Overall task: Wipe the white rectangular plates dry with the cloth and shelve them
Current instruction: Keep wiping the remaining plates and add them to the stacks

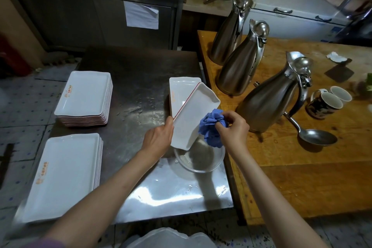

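Showing two bare forearms, wearing no gloves, rings or watch; showing a mauve sleeve (pixel 47 243) edge peeking at lower left of the frame

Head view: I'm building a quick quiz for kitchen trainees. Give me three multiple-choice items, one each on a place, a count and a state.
1. Where is the clear glass bowl?
A. on the wooden table
B. below the held plate
C. on a plate stack

2. How many steel jugs stand on the wooden table?
A. two
B. three
C. five

3. How is the held plate?
A. tilted
B. lying flat
C. stacked

Key: 1 B, it sits under the plate's low end; 2 B, three jugs, nearest; 3 A, the left hand grips it slanted while the right hand holds the blue cloth.
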